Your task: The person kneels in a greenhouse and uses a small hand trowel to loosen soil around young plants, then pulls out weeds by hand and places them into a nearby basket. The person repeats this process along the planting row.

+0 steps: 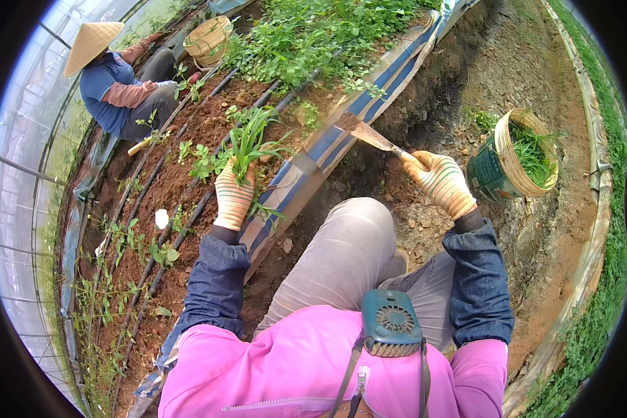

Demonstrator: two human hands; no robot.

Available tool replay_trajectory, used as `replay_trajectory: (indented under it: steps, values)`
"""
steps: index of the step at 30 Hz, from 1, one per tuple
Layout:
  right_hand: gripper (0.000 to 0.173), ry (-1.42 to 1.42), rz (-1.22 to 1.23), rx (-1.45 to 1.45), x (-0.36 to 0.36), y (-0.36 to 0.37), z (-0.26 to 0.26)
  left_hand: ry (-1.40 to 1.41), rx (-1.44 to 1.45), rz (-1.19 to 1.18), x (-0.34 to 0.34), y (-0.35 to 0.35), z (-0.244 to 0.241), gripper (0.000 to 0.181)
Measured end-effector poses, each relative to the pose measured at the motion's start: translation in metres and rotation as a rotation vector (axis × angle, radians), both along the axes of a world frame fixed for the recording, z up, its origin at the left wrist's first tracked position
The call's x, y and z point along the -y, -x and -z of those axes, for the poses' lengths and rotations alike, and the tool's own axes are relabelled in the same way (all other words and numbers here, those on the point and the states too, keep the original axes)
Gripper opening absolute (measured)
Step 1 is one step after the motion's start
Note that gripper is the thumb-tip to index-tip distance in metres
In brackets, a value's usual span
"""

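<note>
A striped knit work glove covers my left hand (234, 194), which is closed around a bunch of long-bladed green grass (251, 140) above the reddish soil bed. Loose stems hang below that fist. My right hand (441, 180), gloved the same way, grips the wooden handle of a small hand hoe (372, 137). Its soil-caked metal blade points up and left, over the blue-and-white striped plastic sheet (313, 154) along the bed's edge. To the right of my right hand, a woven basket (506, 162) wrapped in printed green material leans on the path with cut greens (534, 155) inside.
Another person (120, 86) in a conical straw hat sits across the bed, near a second woven basket (208, 42). Black drip pipes (159, 256) run along the soil between small plants, one with a white flower (161, 219). Dense leafy growth (313, 36) covers the bed's far end.
</note>
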State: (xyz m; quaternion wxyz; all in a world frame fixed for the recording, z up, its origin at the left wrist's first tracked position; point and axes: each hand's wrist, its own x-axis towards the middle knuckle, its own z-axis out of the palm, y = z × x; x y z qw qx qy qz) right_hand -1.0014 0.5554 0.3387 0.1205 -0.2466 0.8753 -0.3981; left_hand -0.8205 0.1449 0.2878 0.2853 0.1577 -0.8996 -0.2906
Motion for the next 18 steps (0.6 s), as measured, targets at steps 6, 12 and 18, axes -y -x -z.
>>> replay_trajectory:
  steps: [6, 12, 18]
  values:
    - [0.022, -0.300, -0.021, -0.561, 0.080, 0.012, -0.019, -0.200, -0.221, -0.197, 0.006, -0.003, 0.040, 0.024]
    - [0.021, -0.270, -0.151, -0.600, 0.134, -0.052, -0.020, -0.101, -0.195, -0.211, 0.007, -0.008, 0.037, 0.028]
    - [0.037, -0.323, -0.104, -0.499, 0.136, -0.055, -0.061, -0.255, -0.190, -0.245, 0.007, -0.007, 0.036, 0.024]
